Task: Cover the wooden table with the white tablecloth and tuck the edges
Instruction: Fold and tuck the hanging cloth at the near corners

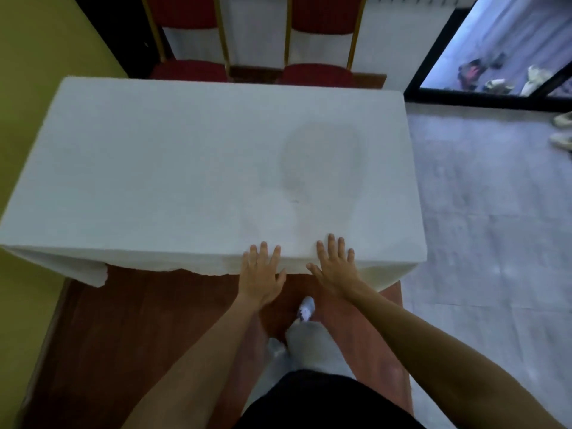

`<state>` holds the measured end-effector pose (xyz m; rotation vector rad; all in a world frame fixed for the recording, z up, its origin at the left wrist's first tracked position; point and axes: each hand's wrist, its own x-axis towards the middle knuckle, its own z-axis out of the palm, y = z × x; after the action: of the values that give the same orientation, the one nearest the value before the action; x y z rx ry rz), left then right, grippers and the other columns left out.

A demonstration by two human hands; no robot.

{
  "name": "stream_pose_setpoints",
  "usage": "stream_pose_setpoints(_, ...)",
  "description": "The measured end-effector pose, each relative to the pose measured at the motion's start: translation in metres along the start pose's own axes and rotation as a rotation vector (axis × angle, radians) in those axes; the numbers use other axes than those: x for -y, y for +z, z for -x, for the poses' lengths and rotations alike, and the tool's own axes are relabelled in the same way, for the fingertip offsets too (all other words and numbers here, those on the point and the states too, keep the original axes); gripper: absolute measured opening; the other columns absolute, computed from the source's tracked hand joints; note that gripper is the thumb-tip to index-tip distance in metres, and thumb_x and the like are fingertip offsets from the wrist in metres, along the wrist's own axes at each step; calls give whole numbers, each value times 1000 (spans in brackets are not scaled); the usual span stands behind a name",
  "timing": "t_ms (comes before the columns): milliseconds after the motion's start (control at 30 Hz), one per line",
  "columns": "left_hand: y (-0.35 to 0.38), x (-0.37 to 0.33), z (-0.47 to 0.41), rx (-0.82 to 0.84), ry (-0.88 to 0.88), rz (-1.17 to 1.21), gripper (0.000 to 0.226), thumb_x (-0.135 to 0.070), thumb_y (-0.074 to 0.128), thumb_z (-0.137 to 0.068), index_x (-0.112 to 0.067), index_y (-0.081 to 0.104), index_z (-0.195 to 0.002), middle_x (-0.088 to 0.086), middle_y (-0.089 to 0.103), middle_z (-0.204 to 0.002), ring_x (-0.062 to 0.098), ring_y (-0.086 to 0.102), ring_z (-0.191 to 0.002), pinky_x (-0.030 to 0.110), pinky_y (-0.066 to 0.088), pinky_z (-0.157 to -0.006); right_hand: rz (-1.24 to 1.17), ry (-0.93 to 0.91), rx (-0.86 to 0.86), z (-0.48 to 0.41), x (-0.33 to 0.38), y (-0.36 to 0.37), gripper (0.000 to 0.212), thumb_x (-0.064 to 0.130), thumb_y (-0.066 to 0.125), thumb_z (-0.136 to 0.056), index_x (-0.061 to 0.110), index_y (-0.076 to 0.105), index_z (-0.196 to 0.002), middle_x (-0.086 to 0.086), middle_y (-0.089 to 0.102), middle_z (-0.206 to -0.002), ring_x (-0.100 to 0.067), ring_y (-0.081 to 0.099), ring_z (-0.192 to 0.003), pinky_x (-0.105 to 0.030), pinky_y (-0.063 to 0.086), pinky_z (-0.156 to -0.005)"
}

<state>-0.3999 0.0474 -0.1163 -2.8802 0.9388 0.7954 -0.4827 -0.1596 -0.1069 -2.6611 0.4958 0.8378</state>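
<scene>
Hiding the table, white tablecloth (185, 165) bears left grip (263, 274) and right grip (335, 267), both splayed flat

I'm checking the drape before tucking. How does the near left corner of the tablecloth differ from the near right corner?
The near left corner hangs as a crumpled flap with a wavy hem; the near right corner drops smooth and straight. The near left corner is far from the left hand; the near right corner lies closer to the right hand. Both are white and hang over the near edge.
</scene>
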Motion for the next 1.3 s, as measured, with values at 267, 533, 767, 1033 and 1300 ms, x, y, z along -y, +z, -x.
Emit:
stream_pose_setpoints(267,-33,-6,-21,33,102,-36,65,-47,28,-98,-19,29,-157,19,18,-165,43,20,-151,59,24,-120,-26,-25,-92,-26,10,-12,117,72,-37,-74,13,11,-163,-23,-5,-169,-42,-4,-156,-59,2,-124)
stream_pose_setpoints(533,-27,-5,-74,-75,138,-47,68,-49,34,-99,-11,32,-156,22,20,-164,42,18,-152,57,24,-120,11,-165,-239,-69,16,-6,58,39,29,-104,5,39,-150,-30,37,-156,-47,39,-143,-59,29,-113)
stream_pose_setpoints(767,-35,28,-94,-66,131,-23,70,-51,30,-99,-12,26,-158,21,14,-165,42,12,-153,59,26,-119,38,-150,-201,-96,27,-21,68,47,12,-109,1,37,-153,-31,30,-159,-49,31,-146,-55,10,-122)
stream_pose_setpoints(1033,-80,85,-166,-90,250,-3,73,-57,31,-100,-11,28,-157,21,15,-166,38,12,-154,57,22,-122,67,-135,-221,-170,58,-59,71,52,16,-107,7,14,-162,-25,1,-168,-43,2,-156,-56,4,-126)
stream_pose_setpoints(1300,-144,160,-287,-161,408,-23,73,-58,31,-101,-9,33,-155,24,15,-165,40,11,-154,58,19,-122,88,-67,-280,-278,92,-124,75,55,14,-106,6,14,-162,-23,1,-169,-39,-1,-157,-53,-2,-126)
